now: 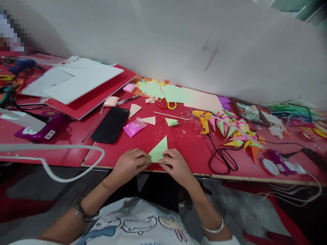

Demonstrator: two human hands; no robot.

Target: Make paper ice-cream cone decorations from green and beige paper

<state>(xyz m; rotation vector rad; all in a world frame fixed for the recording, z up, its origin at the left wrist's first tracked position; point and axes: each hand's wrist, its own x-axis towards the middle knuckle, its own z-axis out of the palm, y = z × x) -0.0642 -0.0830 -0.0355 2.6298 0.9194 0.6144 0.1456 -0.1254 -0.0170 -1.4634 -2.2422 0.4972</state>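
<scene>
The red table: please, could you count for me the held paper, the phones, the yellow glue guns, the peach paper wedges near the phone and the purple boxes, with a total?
Light-green paper held between both hands: 1
Black phone: 1
Yellow glue gun: 1
Peach paper wedges: 2
Purple boxes: 2
Total: 7

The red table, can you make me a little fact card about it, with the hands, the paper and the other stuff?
Surface: red table
Left hand: holding the near edge of the green paper
Right hand: holding the same edge, further right
Green paper: pointed tip facing away from the person
Beyond the paper: small folded green piece
Left side: black phone, then shiny pink packet beside it
Right side: yellow glue gun with a black cord
Right of the glue gun: heap of colourful paper cones
</scene>
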